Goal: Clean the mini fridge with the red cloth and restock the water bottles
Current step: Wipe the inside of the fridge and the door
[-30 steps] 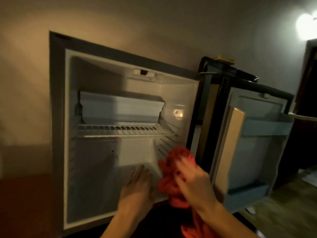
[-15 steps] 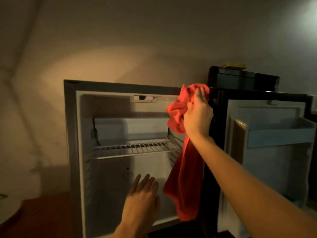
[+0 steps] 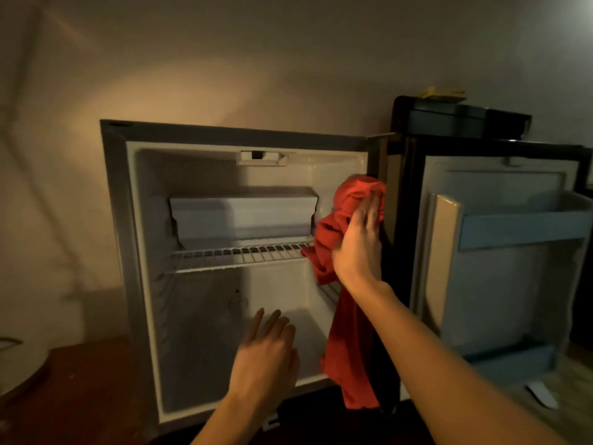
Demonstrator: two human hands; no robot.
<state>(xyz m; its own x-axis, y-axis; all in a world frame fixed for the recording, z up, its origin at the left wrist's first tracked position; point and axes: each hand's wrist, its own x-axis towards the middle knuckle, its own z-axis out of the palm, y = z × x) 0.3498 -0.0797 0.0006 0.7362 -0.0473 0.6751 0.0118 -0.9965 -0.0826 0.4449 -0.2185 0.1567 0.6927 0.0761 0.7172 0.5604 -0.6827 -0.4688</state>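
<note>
The mini fridge (image 3: 116, 220) stands open against the wall, its white inside holding only a wire shelf (image 3: 237, 253) and a small freezer box (image 3: 244, 216). My right hand (image 3: 359, 239) presses the red cloth (image 3: 349, 332) flat against the fridge's right inner wall near the front edge, fingers straight. The rest of the cloth hangs down past the fridge floor. My left hand (image 3: 266, 351) is spread, fingers straight, in front of the lower compartment and holds nothing. No water bottles are in view.
The fridge door (image 3: 500, 284) is swung wide to the right, with a blue door shelf (image 3: 519, 226) and a lower one. A black box (image 3: 462, 120) with something yellow (image 3: 442, 93) on it sits behind. A brown wooden surface (image 3: 80, 396) lies at the left.
My right hand has come down from the fridge's top right corner to the right wall at shelf height, its grip on the cloth flattened into a press. The left hand has barely moved.
</note>
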